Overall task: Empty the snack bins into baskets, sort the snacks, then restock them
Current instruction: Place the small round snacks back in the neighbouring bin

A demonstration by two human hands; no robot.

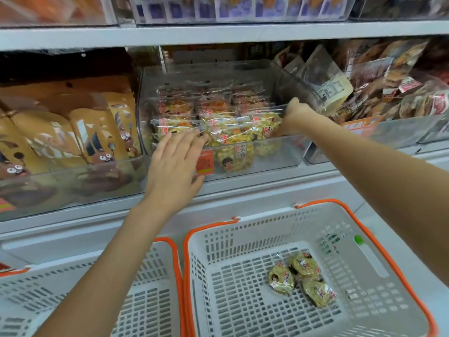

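- The step in hand looks like the first one: emptying a bin into a basket, with sorting and restocking not yet begun.
- Far left, brown pouches (pixel 73 132) printed with cartoon eyes fill the neighbouring bin; no words on them can be read.
- The left basket (pixel 150 288) sits below them; what shows of it holds nothing.
- The left hand (pixel 173 166) lies flat, fingers straight, against the front of the clear bin (pixel 279 156), holding nothing.
- The bin sits tilted on the shelf (pixel 218 32), still well filled with yellow snacks (pixel 233 132) in clear wrap (red and black Chinese characters, too blurred to read).
- An orange tag (pixel 204 162) on the bin front is likewise illegible.
- The right hand (pixel 295 115) is curled over the bin's right edge, gripping it.
- The right basket (pixel 243 239), orange-rimmed, holds three packs (pixel 301 278) of the same snack.
- Next move, as a guess: draw the bin forward with both hands and tip it over the right basket, steadily, since loose packs could spill past the rim.
- Far right, brown packets (pixel 388 86) carry a white printed label, unreadable.
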